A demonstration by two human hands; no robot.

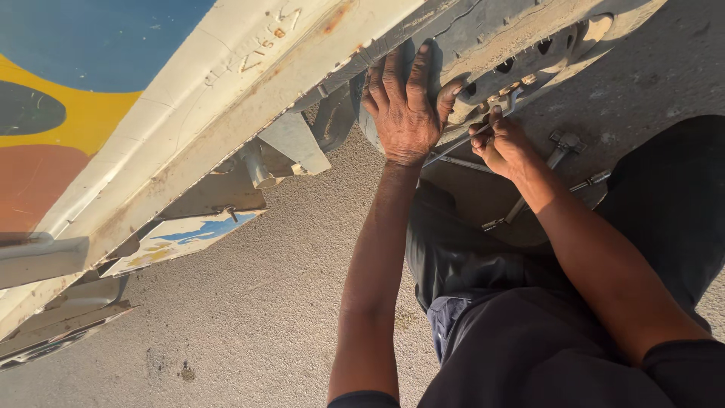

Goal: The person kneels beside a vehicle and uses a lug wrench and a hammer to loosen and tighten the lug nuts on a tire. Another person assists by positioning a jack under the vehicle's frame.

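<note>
Our right hand is closed around the shaft of a wrench, its head set at the wheel hub on the far right. Our left hand holds nothing; it lies flat and open against the tyre, fingers spread, just left of the hub.

In our judgement the step is working a wheel fastener. To do it well, the wrench head should sit square and fully home before force goes on, the pull should run steady along the handle, and the flat hand should brace the body against a slip.

Count: one wrench in hand; two further tools on the ground to the right, a cross wrench and a long bar, both near the right forearm. Several holes show in the hub rim; the fasteners themselves we cannot count. One painted vehicle body fills the left.
</note>
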